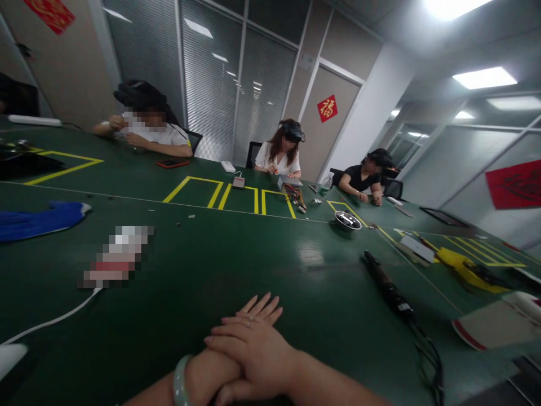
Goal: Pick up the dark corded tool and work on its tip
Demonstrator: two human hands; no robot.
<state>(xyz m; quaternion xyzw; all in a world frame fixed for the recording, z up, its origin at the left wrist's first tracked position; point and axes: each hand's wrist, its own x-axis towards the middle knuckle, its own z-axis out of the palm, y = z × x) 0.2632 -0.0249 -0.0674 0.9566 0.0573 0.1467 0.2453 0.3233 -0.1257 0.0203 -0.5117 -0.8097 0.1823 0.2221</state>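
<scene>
My left hand (pixel 213 366) rests on the green table (pixel 270 248), its fingers stretched out and pointing forward to the right. A pale green bangle (pixel 181 380) circles the left wrist. Across the back of that hand lies my right hand (pixel 270 352), with its fingers extended to the left and its thumb lower down by the left wrist. One right finger wears a thin ring (pixel 250 322). No object shows in either hand, though the right hand covers part of the left one.
Left of my hands lies a blurred-out phone-like item (pixel 116 259) with a white cable (pixel 54 321). A black wand-like tool (pixel 386 285), a cup (pixel 494 321) and a round metal bowl (pixel 347 220) are to the right. Blue cloth (pixel 42 220) lies far left. Several people sit opposite.
</scene>
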